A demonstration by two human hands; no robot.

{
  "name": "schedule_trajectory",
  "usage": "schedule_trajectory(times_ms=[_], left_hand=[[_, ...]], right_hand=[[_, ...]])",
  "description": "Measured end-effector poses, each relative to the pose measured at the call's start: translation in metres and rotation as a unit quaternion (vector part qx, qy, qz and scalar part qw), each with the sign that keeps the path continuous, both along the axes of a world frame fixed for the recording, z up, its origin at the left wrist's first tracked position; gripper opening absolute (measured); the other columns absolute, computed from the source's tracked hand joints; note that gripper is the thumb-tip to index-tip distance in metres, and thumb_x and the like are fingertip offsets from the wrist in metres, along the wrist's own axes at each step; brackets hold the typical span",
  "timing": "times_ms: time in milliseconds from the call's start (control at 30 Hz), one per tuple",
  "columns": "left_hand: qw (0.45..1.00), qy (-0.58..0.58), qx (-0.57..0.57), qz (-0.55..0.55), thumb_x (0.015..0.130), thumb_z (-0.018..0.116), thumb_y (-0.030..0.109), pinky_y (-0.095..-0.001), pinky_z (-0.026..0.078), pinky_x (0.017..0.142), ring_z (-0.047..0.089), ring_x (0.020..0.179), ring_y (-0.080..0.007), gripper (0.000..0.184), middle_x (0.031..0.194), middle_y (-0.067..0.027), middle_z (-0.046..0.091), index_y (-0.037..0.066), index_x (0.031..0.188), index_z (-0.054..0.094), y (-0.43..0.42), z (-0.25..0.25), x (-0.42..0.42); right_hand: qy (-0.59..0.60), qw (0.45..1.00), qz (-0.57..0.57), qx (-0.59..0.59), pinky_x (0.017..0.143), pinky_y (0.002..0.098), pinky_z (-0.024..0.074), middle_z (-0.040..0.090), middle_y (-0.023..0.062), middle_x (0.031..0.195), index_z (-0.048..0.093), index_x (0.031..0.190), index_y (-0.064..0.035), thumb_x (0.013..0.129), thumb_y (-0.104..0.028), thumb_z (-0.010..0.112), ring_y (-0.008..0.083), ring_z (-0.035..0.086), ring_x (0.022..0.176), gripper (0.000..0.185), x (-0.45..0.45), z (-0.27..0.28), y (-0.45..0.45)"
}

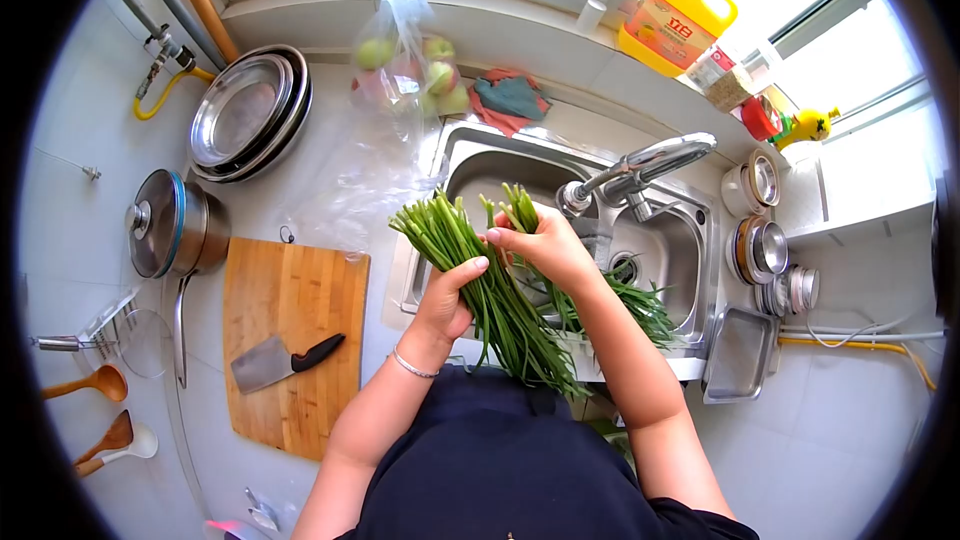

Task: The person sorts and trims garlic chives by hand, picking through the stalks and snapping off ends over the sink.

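My left hand (pixel 447 302) is closed around a thick bunch of garlic chives (pixel 488 298), pale cut ends up and leaves hanging toward my body. Close by on the right, my right hand (pixel 543 252) pinches a smaller cluster of chive stalks (pixel 520 206) between thumb and fingers. More chives (pixel 640 308) lie at the front of the sink (pixel 700 270), partly behind my right forearm. To the left of my hands, a cleaver (pixel 265 364) with a black handle rests on a wooden cutting board (pixel 300 285).
A faucet (pixel 650 165) arches over the sink. Behind the board stand a lidded pot (pixel 205 230) and stacked metal basins (pixel 285 135). A plastic bag of apples (pixel 440 77), a cloth (pixel 508 98) and a yellow detergent jug (pixel 665 25) sit along the back. Stacked bowls (pixel 770 247) are at right.
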State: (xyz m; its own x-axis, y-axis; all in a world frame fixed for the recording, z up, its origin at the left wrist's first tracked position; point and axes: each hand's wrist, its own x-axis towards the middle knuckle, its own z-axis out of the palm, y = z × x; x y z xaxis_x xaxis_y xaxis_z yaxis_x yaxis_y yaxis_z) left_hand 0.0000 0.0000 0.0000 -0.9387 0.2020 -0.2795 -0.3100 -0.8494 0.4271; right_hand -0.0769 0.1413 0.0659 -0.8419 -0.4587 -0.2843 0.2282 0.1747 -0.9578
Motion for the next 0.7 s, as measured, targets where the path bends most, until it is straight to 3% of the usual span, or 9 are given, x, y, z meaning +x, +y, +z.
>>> schedule_trajectory(times_ms=[67, 367, 467, 567, 633, 700], left_hand=[[1.0, 0.004, 0.01, 0.02, 0.08, 0.059, 0.003, -0.0377, 0.044, 0.095, 0.055, 0.107, -0.0243, 0.04, 0.116, -0.0123, 0.055, 0.0, 0.118, 0.05, 0.003, -0.001, 0.001], [0.997, -0.005, -0.051, 0.063, 0.079, 0.06, -0.001, -0.0331, 0.047, 0.089, 0.057, 0.1, -0.0192, 0.035, 0.11, -0.0088, 0.059, 0.0, 0.114, 0.053, 0.001, 0.009, 0.0], [0.993, -0.014, -0.081, 0.087, 0.079, 0.059, -0.001, -0.032, 0.048, 0.087, 0.057, 0.099, -0.0186, 0.032, 0.107, -0.0084, 0.059, 0.001, 0.111, 0.054, 0.005, 0.016, -0.001], [0.992, -0.037, -0.097, 0.07, 0.079, 0.06, 0.0, -0.0311, 0.049, 0.084, 0.059, 0.095, -0.0185, 0.029, 0.101, -0.0076, 0.06, 0.002, 0.107, 0.055, 0.002, 0.013, 0.001], [0.991, -0.043, -0.105, 0.074, 0.079, 0.06, 0.003, -0.0331, 0.05, 0.081, 0.061, 0.086, -0.019, 0.024, 0.092, -0.007, 0.061, 0.004, 0.102, 0.054, -0.004, 0.013, 0.0], [0.989, -0.046, -0.086, 0.111, 0.079, 0.06, 0.003, -0.0339, 0.05, 0.08, 0.061, 0.086, -0.019, 0.024, 0.09, -0.0073, 0.061, 0.005, 0.102, 0.052, -0.017, 0.001, 0.002]], right_hand=[[-0.035, 0.999, -0.012, -0.035, 0.053, 0.0203, 0.0398, 0.059, -0.0008, 0.071, 0.061, 0.09, -0.0039, 0.081, -0.015, 0.069, 0.0061, 0.054, 0.06, 0.016, 0.002, 0.0, 0.004], [-0.035, 0.991, -0.021, -0.127, 0.06, 0.0211, 0.0425, 0.06, -0.0008, 0.079, 0.06, 0.092, -0.0026, 0.081, -0.013, 0.069, 0.0056, 0.054, 0.068, 0.018, 0.007, -0.016, -0.002], [0.043, 0.998, -0.026, -0.044, 0.063, 0.0248, 0.0448, 0.057, -0.0013, 0.078, 0.057, 0.09, -0.0016, 0.082, -0.014, 0.068, 0.0065, 0.053, 0.069, 0.018, 0.012, -0.01, -0.009], [0.03, 0.998, -0.039, -0.032, 0.063, 0.0249, 0.0439, 0.056, -0.0027, 0.078, 0.057, 0.091, -0.0026, 0.085, -0.02, 0.066, 0.006, 0.051, 0.068, 0.02, 0.009, -0.005, -0.007], [-0.003, 0.994, -0.1, -0.035, 0.046, 0.0183, 0.0278, 0.048, -0.0042, 0.065, 0.059, 0.095, -0.0051, 0.089, -0.028, 0.061, 0.0024, 0.039, 0.053, 0.024, 0.001, 0.005, 0.004], [-0.039, 0.988, -0.117, -0.09, 0.044, 0.0177, 0.0242, 0.047, -0.0029, 0.065, 0.06, 0.095, -0.0047, 0.091, -0.026, 0.057, 0.003, 0.036, 0.051, 0.022, -0.007, 0.021, 0.023]])
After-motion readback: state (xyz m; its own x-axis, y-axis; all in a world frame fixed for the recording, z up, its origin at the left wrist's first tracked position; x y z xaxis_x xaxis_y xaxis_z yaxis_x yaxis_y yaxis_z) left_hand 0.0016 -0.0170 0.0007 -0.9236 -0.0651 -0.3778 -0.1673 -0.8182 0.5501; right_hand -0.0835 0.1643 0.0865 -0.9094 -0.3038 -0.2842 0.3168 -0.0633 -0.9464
